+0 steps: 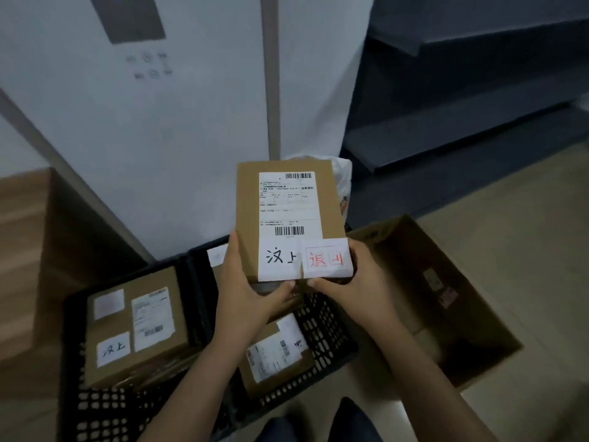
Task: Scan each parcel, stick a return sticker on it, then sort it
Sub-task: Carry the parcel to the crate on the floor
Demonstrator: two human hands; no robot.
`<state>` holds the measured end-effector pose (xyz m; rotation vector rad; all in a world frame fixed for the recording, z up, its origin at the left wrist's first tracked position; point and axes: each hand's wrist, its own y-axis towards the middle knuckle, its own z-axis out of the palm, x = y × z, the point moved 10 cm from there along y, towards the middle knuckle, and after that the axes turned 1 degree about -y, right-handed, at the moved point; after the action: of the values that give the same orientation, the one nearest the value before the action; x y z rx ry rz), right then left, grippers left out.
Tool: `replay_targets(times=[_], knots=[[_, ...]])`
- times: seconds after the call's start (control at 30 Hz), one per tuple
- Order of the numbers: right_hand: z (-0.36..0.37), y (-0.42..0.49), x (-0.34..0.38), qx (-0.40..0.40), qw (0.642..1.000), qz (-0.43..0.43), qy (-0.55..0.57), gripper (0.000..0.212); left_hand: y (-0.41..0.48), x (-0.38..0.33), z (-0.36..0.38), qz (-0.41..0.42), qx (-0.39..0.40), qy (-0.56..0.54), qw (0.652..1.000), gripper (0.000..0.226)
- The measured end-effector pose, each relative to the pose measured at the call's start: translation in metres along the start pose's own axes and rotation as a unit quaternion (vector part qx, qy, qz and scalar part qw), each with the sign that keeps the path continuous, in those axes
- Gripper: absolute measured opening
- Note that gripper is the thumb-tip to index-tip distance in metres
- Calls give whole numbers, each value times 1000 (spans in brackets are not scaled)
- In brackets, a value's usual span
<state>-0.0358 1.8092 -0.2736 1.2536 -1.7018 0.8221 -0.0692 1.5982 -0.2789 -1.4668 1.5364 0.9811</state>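
I hold a brown cardboard parcel [331, 199] up in front of me above the crates. It carries a white shipping label [287, 202], a white handwritten tag, and a return sticker [325, 260] with red characters at its near right corner. My left hand [245, 288] grips the parcel's near left edge, thumb under the front. My right hand [357, 279] grips the near right corner beside the sticker.
Two black lattice crates sit below: the left crate [95, 406] holds a labelled parcel [134, 327], the right crate [322, 327] another parcel [274, 355]. An open cardboard box [446, 301] lies right. A large white carton [159, 122] stands behind, dark shelving [462, 122] at right.
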Motion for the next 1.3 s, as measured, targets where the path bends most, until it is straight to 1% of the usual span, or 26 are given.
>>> replay_targets(times=[0.13,0.27,0.43,0.6,0.7,0.77,0.87,0.97,1.07,1.13,1.23,1.3], knots=[[36,53,-3,110,993,-40,-1,75,9,22,-9,-58,-100,15,993,124],[73,87,-11,246,966,-74,-12,77,-8,44,-3,-139,-202,-2,969,128],[104,101,-18,397,909,-109,-63,79,-53,53,24,-224,-321,-40,919,123],[126,82,-25,502,852,-115,-94,76,-99,64,45,-281,-406,-55,868,109],[133,67,-27,540,824,-129,-113,74,-123,71,54,-291,-452,-82,839,100],[137,56,-31,564,806,-133,-125,75,-135,77,61,-299,-465,-98,827,93],[141,43,-42,596,779,-130,-144,78,-150,87,72,-305,-484,-113,812,90],[143,41,-55,617,764,-118,-147,67,-157,94,84,-320,-488,-105,805,92],[144,45,-71,625,760,-98,-150,63,-162,100,100,-334,-498,-109,793,91],[150,49,-80,631,755,-97,-154,55,-163,106,108,-352,-504,-99,782,90],[169,58,-95,654,730,-116,-161,42,-157,118,124,-380,-518,-74,763,87],[182,66,-105,674,708,-129,-166,40,-150,125,137,-399,-526,-56,749,83]])
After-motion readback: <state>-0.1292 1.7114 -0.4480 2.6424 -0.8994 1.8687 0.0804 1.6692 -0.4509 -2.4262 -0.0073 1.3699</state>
